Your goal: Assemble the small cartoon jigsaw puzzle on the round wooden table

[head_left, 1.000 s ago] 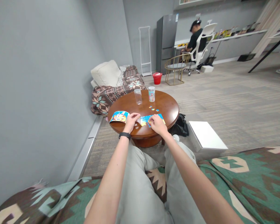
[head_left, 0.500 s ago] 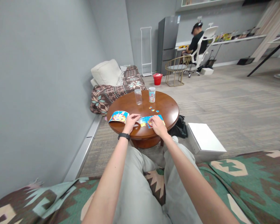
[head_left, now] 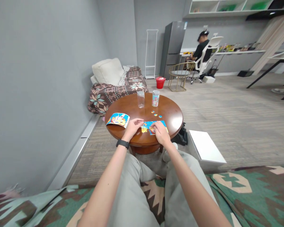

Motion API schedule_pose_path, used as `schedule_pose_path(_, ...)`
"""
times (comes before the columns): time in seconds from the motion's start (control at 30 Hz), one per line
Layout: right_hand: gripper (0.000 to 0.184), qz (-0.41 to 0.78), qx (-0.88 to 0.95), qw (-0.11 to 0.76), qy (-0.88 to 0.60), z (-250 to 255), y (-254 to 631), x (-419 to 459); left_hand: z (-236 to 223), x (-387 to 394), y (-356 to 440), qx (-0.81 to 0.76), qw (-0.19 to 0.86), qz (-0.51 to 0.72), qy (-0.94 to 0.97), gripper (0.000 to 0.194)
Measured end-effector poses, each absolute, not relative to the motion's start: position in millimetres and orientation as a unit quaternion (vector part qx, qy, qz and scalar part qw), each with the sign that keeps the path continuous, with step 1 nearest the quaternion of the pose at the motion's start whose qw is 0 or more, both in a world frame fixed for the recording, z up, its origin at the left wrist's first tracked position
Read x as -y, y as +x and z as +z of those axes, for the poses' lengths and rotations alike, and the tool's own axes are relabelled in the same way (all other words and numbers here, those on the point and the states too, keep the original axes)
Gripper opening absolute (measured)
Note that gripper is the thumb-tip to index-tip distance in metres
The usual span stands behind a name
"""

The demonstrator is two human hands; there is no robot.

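Note:
A partly joined jigsaw puzzle, blue with yellow and red parts, lies near the front of the round wooden table. At its left edge, my left hand has thumb and fingers pinched together, with a small puzzle piece at the tips. My right hand rests over the puzzle's right part, fingers curled down onto it; what lies under the fingertips is hidden. Several loose puzzle pieces are scattered behind the puzzle. Left of my left hand is a curled picture sheet.
On the table stand a clear jar and a printed can. A white box is on the floor at right. Farther back are a red bin, a gold chair and a seated person.
My view has tilted and shifted slightly, so the table sits a little lower. My left hand's fingertips have moved closer to the puzzle's left edge; my right hand stays over the puzzle.

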State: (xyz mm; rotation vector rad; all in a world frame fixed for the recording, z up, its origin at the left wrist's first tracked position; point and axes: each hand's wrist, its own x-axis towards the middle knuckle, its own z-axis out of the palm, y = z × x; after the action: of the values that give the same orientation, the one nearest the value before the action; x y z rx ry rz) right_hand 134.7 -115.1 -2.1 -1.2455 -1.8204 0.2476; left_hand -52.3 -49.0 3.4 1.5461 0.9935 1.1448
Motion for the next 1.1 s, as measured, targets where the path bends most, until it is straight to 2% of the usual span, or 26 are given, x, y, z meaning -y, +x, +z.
schedule_pose_path(0.27, 0.022, 0.041, 0.761, 0.399, -0.51, -1.0, 130.1, 115.7, 4.5, 53.0, -53.8, -0.397, 0.47, 0.451, 0.647, 0.025)
schedule_pose_path(0.53, 0.028, 0.055, 0.801, 0.35, -0.483, 2.4, 126.6, 119.9, 11.4, 60.4, -53.3, -0.416, 0.442, 0.383, 0.696, 0.016)
schedule_pose_path(0.83, 0.022, 0.048, 0.775, 0.38, -0.503, 1.2, 125.0, 120.9, 16.3, 65.6, -52.4, -0.431, 0.357, 0.366, 0.743, 0.012)
schedule_pose_path(1.1, 0.021, 0.034, 0.765, 0.379, -0.519, -2.4, 124.2, 119.0, 15.1, 63.2, -51.7, -0.435, 0.362, 0.384, 0.73, 0.009)
